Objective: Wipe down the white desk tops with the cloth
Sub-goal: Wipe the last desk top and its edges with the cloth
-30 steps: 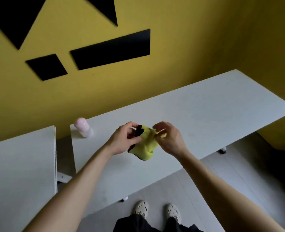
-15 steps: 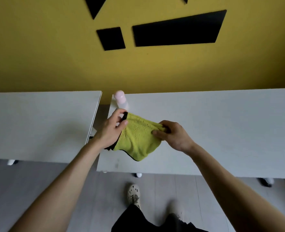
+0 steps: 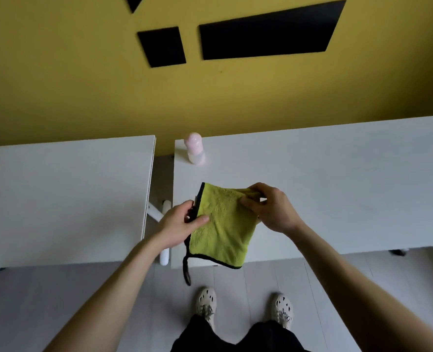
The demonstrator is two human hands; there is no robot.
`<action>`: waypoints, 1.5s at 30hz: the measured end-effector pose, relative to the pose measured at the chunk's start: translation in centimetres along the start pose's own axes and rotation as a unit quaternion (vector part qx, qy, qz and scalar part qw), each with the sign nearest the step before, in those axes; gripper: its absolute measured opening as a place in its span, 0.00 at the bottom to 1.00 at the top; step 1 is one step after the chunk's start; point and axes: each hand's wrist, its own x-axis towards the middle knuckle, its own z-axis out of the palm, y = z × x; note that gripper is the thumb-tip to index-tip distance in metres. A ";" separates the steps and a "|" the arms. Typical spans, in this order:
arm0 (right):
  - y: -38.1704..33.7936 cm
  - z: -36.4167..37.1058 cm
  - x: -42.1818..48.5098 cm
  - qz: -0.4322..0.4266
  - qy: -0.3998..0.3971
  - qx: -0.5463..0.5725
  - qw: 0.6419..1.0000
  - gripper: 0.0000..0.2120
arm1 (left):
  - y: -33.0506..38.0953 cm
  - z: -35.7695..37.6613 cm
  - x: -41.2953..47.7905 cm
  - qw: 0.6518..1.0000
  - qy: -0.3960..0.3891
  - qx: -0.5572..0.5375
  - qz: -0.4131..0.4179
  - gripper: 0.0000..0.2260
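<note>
- a second ago the cloth is a tight wad between the two hands. half a second ago it is half opened, and now it is spread into a flat yellow-green panel with its black edging showing.
- the view has also swung round since then, so both white tops now lie square in front of the person.
- my reading is that the cloth is being readied and that no wiping stroke has begun on either top.
- the left hand pinches the cloth's left edge, with the thumb on top of the pile and the other fingers curled behind the hem.
- the right hand grips the upper right corner, its fingers bent tightly round a bunched fold.
- the cloth is held in the air over the front left corner of the right surface. its lower edge hangs past the front rim, and it does not look pressed down anywhere.
- a black loop dangles from its lower left corner, down in front of the floor.
- count: two white surfaces, the left surface and the right one, with a narrow gap between them.
- count: one cloth and two hands, both of them on it.
- count: one pink bottle, standing upright at the back left corner of the right surface, well apart from the cloth.
- count: three black panels on the yellow wall, one of them cut off by the top edge, and two pale shoes on the floor.
</note>
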 end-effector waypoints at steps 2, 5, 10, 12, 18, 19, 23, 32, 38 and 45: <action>2.4 1.1 1.2 0.065 0.058 -0.059 0.994 0.20 | -2.6 -0.1 1.6 0.996 -0.046 0.062 -0.032 0.25; 8.0 3.6 1.6 0.168 0.093 -0.224 0.955 0.30 | -7.1 -0.1 2.5 0.966 -0.141 0.194 -0.095 0.25; 12.9 11.4 0.3 0.085 0.076 -0.283 0.952 0.34 | -11.6 -0.5 2.2 0.935 -0.116 0.334 -0.033 0.40; 13.1 13.8 1.1 0.047 0.096 -0.323 0.940 0.34 | -11.9 -0.7 3.4 0.928 -0.106 0.357 -0.005 0.51; 11.9 16.7 5.9 0.019 0.121 -0.402 0.908 0.41 | -12.0 -1.4 9.7 0.886 -0.096 0.453 0.006 0.76; 11.7 17.7 6.0 0.024 0.115 -0.407 0.906 0.42 | -12.0 -1.1 10.2 0.879 -0.105 0.465 0.001 0.78; 10.5 21.5 4.6 0.015 0.098 -0.421 0.902 0.45 | -12.6 -0.6 10.5 0.884 -0.101 0.457 0.002 0.80; 12.1 18.9 4.9 -0.134 0.034 -0.431 0.892 0.41 | -11.0 -1.1 10.3 0.887 -0.108 0.448 -0.006 0.79; 15.3 10.8 9.1 0.020 0.108 -0.457 0.883 0.41 | -9.7 -1.9 12.4 0.881 -0.094 0.464 -0.005 0.80; 9.8 20.5 6.2 -0.104 0.047 -0.415 0.902 0.40 | -8.6 -1.9 13.7 0.870 -0.094 0.484 -0.012 0.81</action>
